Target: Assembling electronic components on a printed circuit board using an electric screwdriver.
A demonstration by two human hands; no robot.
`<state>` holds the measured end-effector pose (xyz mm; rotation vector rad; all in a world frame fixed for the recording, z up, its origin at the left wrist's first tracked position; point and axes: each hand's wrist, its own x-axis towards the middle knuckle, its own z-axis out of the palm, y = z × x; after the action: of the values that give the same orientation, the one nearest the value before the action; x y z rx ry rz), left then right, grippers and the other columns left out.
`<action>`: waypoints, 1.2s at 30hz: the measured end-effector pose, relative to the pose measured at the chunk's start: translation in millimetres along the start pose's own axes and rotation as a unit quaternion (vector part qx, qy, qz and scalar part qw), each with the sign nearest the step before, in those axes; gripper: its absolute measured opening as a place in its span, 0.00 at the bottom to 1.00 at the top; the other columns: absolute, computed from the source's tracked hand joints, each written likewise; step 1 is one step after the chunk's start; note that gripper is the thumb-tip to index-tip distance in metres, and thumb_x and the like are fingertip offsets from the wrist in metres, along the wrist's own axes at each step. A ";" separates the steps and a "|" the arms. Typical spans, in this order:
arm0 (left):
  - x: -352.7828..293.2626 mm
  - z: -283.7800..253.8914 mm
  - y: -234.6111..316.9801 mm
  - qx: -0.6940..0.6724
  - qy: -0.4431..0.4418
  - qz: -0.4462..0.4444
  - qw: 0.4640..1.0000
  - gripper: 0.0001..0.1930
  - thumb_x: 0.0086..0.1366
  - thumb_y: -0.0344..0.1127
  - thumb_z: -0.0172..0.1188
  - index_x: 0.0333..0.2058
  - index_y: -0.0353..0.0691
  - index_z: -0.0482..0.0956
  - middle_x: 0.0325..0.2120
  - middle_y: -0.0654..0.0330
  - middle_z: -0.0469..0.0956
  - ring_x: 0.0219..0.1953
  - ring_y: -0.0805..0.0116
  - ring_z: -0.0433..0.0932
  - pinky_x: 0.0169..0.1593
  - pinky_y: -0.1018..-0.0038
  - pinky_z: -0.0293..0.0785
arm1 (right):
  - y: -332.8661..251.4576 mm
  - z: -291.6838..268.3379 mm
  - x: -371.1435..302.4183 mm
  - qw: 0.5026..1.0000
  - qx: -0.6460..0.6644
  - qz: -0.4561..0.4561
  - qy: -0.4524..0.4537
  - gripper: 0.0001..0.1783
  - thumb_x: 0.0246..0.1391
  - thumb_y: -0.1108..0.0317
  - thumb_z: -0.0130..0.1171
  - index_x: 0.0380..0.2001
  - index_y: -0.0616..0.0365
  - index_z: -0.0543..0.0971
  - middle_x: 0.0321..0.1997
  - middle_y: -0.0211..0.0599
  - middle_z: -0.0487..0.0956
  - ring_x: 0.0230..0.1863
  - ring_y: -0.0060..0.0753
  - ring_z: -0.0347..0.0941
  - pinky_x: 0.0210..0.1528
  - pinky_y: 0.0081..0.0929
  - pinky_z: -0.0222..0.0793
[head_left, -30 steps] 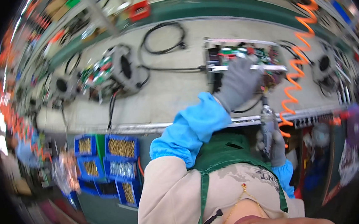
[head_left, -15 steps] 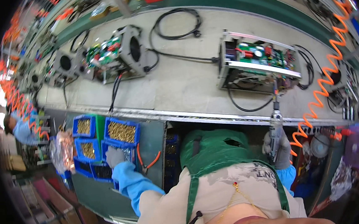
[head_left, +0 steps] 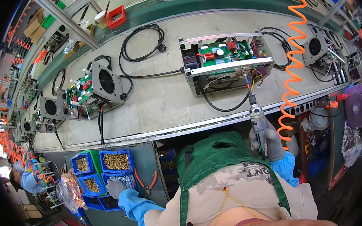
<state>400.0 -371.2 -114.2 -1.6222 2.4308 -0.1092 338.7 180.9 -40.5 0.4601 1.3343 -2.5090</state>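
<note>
My right hand (head_left: 272,143), in a grey glove, is wrapped round a silver air screwdriver (head_left: 258,126). The tool points away from me, its bit reaching toward the front side of an open metal-framed unit (head_left: 228,65) that holds a green circuit board. Whether the bit touches the unit I cannot tell. My left hand (head_left: 116,188), also gloved, is at a blue bin of small silver screws (head_left: 127,180); its fingertips are hard to make out there. Beside that bin lie red-handled pliers (head_left: 146,184). Brass-coloured fasteners (head_left: 116,161) fill the bin behind.
More framed units (head_left: 106,80) stand along the bench (head_left: 154,102) to the left, another (head_left: 315,47) to the right. A black power cord (head_left: 142,59) loops behind. An orange coiled hose (head_left: 295,53) hangs at right, near a purple fan (head_left: 359,105). A co-worker (head_left: 29,178) is far left.
My view has swung to the right, so the bench and units sit further left in the picture. My left hand stays at the screw bin; my right hand keeps hold of the air screwdriver.
</note>
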 end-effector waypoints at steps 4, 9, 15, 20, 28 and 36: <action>4.3 -6.7 6.3 -0.045 0.007 -0.004 0.999 0.17 0.64 0.42 0.48 0.47 0.40 0.74 0.43 0.49 0.76 0.43 0.49 0.76 0.47 0.59 0.71 | -3.9 2.6 -0.9 1.000 -0.008 0.010 0.023 0.41 0.39 0.50 0.61 0.56 0.56 0.62 0.28 0.37 0.73 0.19 0.24 0.72 0.24 0.21 0.74; -20.5 -41.3 81.9 -0.680 0.076 0.147 0.714 0.15 0.63 0.40 0.52 0.40 0.34 0.78 0.31 0.57 0.78 0.31 0.65 0.74 0.36 0.73 0.69 | -5.7 4.4 -0.2 1.000 -0.012 0.022 0.002 0.42 0.39 0.50 0.62 0.57 0.56 0.61 0.28 0.38 0.73 0.19 0.24 0.73 0.24 0.21 0.75; -164.0 -99.9 260.9 -0.611 -0.329 0.449 0.563 0.13 0.61 0.34 0.56 0.42 0.36 0.78 0.33 0.60 0.79 0.30 0.76 0.75 0.32 0.81 0.69 | -9.3 3.7 -2.9 0.998 -0.034 0.041 0.032 0.46 0.38 0.50 0.60 0.61 0.55 0.58 0.28 0.37 0.72 0.20 0.23 0.71 0.24 0.21 0.74; -220.6 -95.1 305.3 -0.600 -0.546 0.429 0.397 0.14 0.65 0.34 0.53 0.48 0.35 0.74 0.33 0.59 0.78 0.30 0.77 0.75 0.30 0.84 0.70 | -6.6 1.4 -0.9 0.999 -0.036 0.026 0.006 0.45 0.38 0.46 0.65 0.57 0.55 0.61 0.29 0.36 0.74 0.19 0.22 0.73 0.25 0.21 0.76; -229.4 -73.2 318.2 -0.579 -0.666 0.308 0.355 0.18 0.68 0.28 0.47 0.55 0.28 0.65 0.38 0.55 0.74 0.33 0.75 0.72 0.33 0.82 0.70 | -6.4 2.3 0.8 0.998 -0.047 0.033 0.008 0.50 0.36 0.46 0.63 0.61 0.56 0.57 0.29 0.36 0.73 0.20 0.23 0.72 0.23 0.19 0.71; -223.1 -57.1 315.2 -0.591 -0.693 0.254 0.327 0.21 0.67 0.28 0.48 0.57 0.28 0.63 0.41 0.56 0.73 0.35 0.75 0.71 0.35 0.83 0.70 | -6.4 5.2 -1.3 0.998 -0.052 0.031 0.026 0.45 0.36 0.44 0.65 0.55 0.55 0.61 0.28 0.35 0.73 0.19 0.22 0.72 0.23 0.20 0.73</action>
<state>184.9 -46.8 -84.8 -0.1610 0.9506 2.3616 336.7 180.1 -32.4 0.5392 1.4383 -2.3805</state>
